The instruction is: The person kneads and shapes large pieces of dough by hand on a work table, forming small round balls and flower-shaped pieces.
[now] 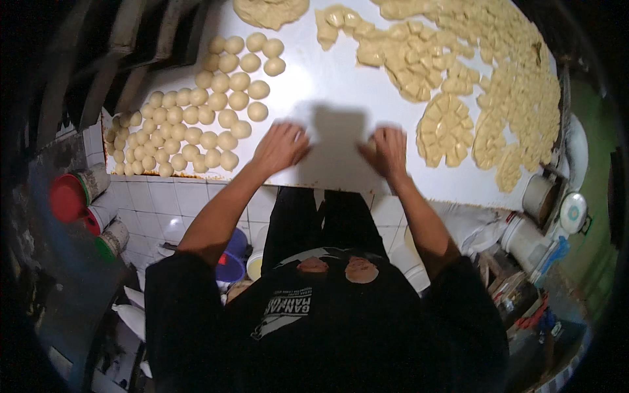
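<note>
My left hand [284, 147] is over the white tabletop, just right of the rows of smooth round dough balls [219, 101]. Its fingers curl inward, and whatever they close around is hidden. Across a shadowed strip of table, my right hand [386, 152] is curled too. Something pale shows at its thumb side, too small to name. To the right of that hand lies a round of pale dough cut into wedge-like pieces [445, 130]. Many more cut dough pieces [517, 85] spread over the table's right side.
A large uncut dough mass [272, 12] rests at the far edge of the white table [314, 72]. Dark slatted racks [131, 39] stand at the left. Below the near edge are a blue tub [234, 252], lidded buckets [113, 239] and a white container [524, 239].
</note>
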Demonstrator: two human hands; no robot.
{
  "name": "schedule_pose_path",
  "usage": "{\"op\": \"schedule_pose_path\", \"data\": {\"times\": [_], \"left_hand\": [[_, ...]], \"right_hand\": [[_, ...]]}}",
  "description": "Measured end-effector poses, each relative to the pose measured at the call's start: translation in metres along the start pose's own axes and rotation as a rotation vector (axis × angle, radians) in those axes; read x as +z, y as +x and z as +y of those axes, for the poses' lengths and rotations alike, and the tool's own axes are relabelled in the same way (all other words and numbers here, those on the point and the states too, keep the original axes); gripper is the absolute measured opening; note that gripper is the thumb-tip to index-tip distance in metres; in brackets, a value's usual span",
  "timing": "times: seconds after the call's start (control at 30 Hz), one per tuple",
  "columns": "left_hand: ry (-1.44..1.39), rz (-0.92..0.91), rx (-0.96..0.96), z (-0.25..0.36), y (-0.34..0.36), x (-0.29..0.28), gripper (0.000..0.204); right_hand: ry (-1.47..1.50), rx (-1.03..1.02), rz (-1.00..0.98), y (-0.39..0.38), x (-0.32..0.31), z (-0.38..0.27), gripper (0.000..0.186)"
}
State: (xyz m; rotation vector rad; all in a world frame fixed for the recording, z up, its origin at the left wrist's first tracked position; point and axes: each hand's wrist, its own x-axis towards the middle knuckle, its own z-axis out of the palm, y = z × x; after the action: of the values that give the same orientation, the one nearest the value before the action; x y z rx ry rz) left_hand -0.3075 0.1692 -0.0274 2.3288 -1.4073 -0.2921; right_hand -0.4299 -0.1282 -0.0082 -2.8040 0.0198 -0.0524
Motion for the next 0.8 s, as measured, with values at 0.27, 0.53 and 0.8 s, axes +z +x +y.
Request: {"op": "schedule_pose_path", "data": {"times": [0.27, 0.53, 0.8], "left_hand": [[-0.394, 0.098, -0.124, 0.031, -0.035, 0.017, 0.019], [-0.205, 0.282, -0.294, 0.097, 0.009, 0.048, 0.023], [0.013, 0.021, -0.713, 0.058, 0.064, 0.091, 0.015]], "right_hand": [[0.183, -0.098, -0.326, -0.031, 0.01, 0.007, 0.045], [0.116, -0.208, -0.044, -0.02, 0.045, -0.012, 0.033], [-0.021, 0.092, 0.022, 0.064, 0.055, -0.023, 0.024]]}}
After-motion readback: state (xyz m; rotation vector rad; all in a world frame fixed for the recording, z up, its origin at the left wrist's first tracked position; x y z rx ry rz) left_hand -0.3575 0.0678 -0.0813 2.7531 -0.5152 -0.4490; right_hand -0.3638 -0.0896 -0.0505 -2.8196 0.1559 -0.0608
